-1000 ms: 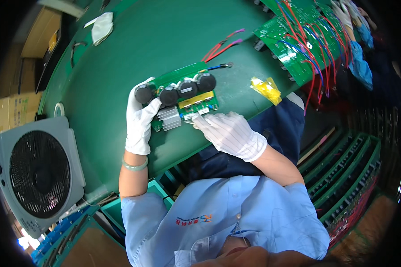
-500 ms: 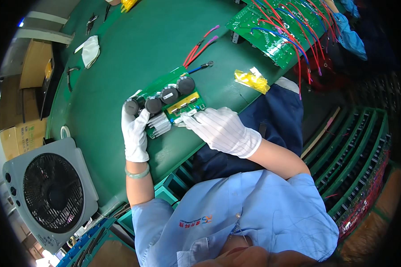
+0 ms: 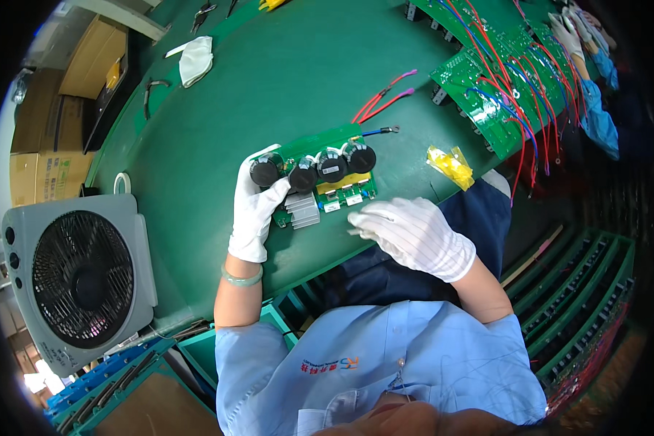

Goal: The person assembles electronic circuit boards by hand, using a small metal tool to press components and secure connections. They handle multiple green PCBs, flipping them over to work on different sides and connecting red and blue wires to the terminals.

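Observation:
My left hand [image 3: 252, 214], in a white glove, grips a green circuit board [image 3: 345, 136] by its left end, with the thumb over the front. Along the board stand several black cylindrical capacitors [image 3: 332, 168]. Below them are a finned metal heatsink [image 3: 303, 211], a yellow strip [image 3: 350, 180] and two small white blocks [image 3: 353, 200]. Red wires [image 3: 385, 100] and a blue wire with a ring terminal [image 3: 379, 131] run off its far right end. My right hand [image 3: 414, 236], in a striped white glove, is just off the board's near right corner, its fingers extended and slightly apart.
A grey box fan [image 3: 80, 280] stands at the left. Yellow tape scraps [image 3: 450, 167] lie near the table's right edge. Larger wired circuit boards [image 3: 479, 109] are at the far right, beside another person's gloved hands [image 3: 568, 33]. Green racks [image 3: 581, 291] stand lower right.
My right hand has drawn back from the board's near edge, uncovering the white blocks. My left hand still holds the board. The whole view has shifted.

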Available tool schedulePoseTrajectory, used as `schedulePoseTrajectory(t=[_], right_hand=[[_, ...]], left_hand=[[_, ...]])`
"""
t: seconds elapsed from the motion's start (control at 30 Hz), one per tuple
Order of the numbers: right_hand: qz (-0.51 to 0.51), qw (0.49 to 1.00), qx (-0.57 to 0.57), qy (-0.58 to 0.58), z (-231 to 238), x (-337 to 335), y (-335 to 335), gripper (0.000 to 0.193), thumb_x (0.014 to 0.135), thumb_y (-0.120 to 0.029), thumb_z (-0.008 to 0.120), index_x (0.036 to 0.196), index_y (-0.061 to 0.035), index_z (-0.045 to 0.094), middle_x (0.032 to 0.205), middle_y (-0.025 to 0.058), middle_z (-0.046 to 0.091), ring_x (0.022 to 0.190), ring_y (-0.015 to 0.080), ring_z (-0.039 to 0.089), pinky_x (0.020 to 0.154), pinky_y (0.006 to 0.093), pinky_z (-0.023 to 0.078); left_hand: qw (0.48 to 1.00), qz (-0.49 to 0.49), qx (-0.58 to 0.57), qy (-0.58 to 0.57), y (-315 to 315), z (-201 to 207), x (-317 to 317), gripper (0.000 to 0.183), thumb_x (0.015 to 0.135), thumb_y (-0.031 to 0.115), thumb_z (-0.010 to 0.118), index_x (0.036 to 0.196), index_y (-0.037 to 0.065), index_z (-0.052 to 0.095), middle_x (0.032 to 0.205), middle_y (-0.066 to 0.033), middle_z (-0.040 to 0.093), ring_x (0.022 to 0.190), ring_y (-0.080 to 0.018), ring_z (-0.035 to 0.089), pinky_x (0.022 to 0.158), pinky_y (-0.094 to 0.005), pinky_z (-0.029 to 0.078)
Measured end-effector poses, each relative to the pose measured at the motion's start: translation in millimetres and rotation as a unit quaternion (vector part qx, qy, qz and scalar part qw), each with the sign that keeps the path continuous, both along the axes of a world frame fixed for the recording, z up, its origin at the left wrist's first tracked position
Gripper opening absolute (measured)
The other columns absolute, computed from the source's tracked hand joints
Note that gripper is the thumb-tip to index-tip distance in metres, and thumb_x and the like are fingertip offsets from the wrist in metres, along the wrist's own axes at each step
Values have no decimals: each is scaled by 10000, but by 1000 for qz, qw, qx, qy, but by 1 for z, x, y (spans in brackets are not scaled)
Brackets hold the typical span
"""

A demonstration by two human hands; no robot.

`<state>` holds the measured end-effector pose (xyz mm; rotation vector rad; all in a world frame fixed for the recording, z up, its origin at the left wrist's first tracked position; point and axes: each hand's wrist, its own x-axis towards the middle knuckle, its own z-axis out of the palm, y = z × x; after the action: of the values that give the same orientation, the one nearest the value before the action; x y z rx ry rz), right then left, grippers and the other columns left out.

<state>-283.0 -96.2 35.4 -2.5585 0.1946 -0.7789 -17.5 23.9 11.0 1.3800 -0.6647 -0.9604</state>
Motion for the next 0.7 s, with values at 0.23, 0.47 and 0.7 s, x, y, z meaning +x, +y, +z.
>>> schedulePoseTrajectory(t=[0.23,0.47,0.7], right_hand=[[96,984,146,18,2,8,-13,220,898,-177,692,1104,-102,704,1357,72,657,762,235,715,619,334,562],[124,973,187,56,-8,28,-26,204,904,-205,694,1089,-133,742,1224,141,706,835,302,728,721,386,584],[150,955,226,116,-4,27,-28,188,900,-192,700,1068,-121,748,1185,132,726,811,282,738,684,356,586]], left_hand=[[995,-4,-8,-101,2,7,-7,577,860,-14,768,1367,23,494,1258,-76,585,1151,-174,601,1021,-335,509],[990,-12,-26,-135,5,1,-4,585,836,2,782,1358,58,523,1276,-60,590,1172,-172,591,1041,-338,484],[986,-8,11,-168,4,17,-10,561,802,-13,805,1303,56,564,1270,-68,593,1165,-184,593,1034,-338,482]])
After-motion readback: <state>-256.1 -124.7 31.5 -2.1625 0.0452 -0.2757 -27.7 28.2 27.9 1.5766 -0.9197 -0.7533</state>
